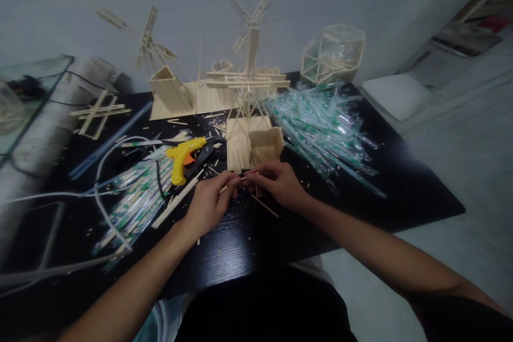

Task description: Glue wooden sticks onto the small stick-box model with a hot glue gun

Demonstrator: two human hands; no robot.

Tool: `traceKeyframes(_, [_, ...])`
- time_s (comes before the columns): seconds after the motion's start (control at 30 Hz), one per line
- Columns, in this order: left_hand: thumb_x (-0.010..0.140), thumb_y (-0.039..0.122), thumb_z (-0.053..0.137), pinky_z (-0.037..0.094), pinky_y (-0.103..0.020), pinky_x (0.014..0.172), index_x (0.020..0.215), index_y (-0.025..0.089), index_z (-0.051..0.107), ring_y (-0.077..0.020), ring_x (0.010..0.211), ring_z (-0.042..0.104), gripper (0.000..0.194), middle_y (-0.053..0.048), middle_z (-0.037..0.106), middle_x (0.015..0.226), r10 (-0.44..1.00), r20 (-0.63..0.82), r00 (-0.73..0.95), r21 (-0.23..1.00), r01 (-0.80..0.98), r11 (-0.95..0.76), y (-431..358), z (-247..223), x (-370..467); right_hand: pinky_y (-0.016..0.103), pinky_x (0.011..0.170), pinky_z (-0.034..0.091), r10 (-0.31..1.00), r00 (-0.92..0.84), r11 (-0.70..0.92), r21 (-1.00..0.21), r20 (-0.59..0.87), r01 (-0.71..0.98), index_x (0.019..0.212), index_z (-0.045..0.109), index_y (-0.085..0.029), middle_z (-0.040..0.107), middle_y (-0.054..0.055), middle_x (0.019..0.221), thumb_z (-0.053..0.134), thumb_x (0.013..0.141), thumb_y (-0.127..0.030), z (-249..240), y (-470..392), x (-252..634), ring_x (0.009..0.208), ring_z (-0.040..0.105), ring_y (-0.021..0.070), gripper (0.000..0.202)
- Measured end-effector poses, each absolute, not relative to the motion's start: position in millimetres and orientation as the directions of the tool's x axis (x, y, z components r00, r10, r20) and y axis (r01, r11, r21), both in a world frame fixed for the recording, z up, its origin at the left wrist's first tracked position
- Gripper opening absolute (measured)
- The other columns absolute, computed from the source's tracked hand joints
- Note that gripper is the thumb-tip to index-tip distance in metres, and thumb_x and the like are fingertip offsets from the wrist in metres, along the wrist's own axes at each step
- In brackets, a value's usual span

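My left hand [213, 195] and my right hand [278, 184] meet near the table's front, fingertips closed round a short thin wooden stick [223, 189]. Just beyond them is a windmill model [251, 56] of pale sticks on a wooden base [237, 141], with an open stick-walled box [265, 145] at its front right. A yellow glue gun [185, 157] lies to the left of the model. Several loose sticks [176, 203] rest beside my left hand, and one stick [265, 207] lies under my right hand.
Plastic-wrapped sticks [136, 197] lie at left by a white cord [100, 200]. Clear wrappers [324, 123] are heaped at right. A second windmill model [148, 43], a crossed stick frame [100, 112] and a faceted stick frame [334, 56] stand or lie farther back on the black table [417, 187].
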State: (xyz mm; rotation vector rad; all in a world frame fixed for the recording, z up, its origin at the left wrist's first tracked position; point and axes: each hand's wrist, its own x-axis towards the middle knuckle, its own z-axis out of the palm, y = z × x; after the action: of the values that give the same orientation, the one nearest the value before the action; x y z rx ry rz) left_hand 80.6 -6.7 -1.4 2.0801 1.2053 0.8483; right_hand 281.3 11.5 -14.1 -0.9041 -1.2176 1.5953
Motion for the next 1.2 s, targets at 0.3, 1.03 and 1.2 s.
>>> traceKeyframes(0.3, [0.105,0.029,0.046,0.039,-0.02,0.057,0.082,0.018,0.061,-0.0077,0.053,0.051,0.029,0.005,0.06,0.065,0.915,0.178,0.362,0.79,0.502,-0.352,-11,-3,89,0.021,0.046,0.043,0.958,-0.283,-0.111,-0.976,-0.054,-0.189,0.082,0.079,-0.015,0.07,0.0,0.064,0.086,0.072,-0.042,-12,9,278,0.047,0.053,0.008,0.029])
traceKeyframes(1.03, [0.105,0.028,0.045,0.04,-0.021,0.058,0.095,0.02,0.057,-0.0089,0.054,0.054,0.017,0.005,0.061,0.064,0.894,0.137,0.426,0.801,0.483,-0.353,-13,1,88,0.023,0.051,0.049,0.983,-0.174,-0.091,-0.969,-0.051,-0.229,0.08,0.075,-0.017,0.071,0.0,0.066,0.084,0.076,-0.044,-6,9,280,0.05,0.057,0.0095,0.029])
traceKeyframes(1.2, [0.106,0.031,0.042,0.042,-0.023,0.062,0.098,0.02,0.053,-0.0106,0.06,0.057,0.018,0.005,0.064,0.066,0.861,0.074,0.502,0.858,0.408,-0.312,-12,2,86,0.024,0.054,0.05,0.969,-0.242,-0.122,-0.961,-0.06,-0.25,0.085,0.078,-0.017,0.072,0.001,0.07,0.083,0.077,-0.043,-3,8,283,0.053,0.057,0.0095,0.028])
